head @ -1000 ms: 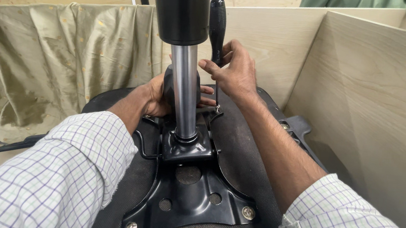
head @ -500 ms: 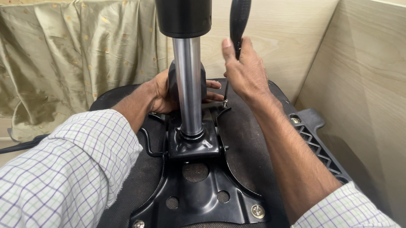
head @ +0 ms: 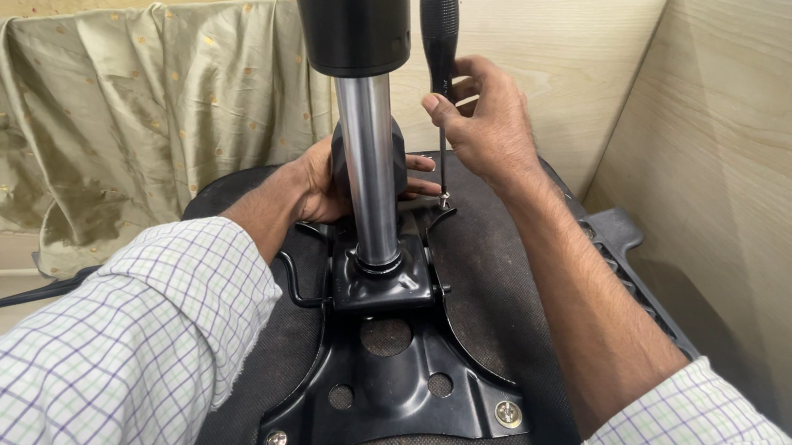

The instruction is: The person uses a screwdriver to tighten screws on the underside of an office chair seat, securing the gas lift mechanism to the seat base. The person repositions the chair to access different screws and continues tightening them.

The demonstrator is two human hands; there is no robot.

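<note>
the left hand [head: 322, 180] is wrapped behind the chrome gas-lift column [head: 373, 176], its grip apparently closed on the black mechanism there, though the column hides most of the fingers. the black mounting plate [head: 388, 389] lies bolted on the upturned chair seat [head: 500, 263] — the step looks like driving a far screw. the right hand [head: 490, 124] is clamped on the screwdriver [head: 439, 31], tip down at the plate's far edge; next calls for keeping it upright and seated while turning.
</note>
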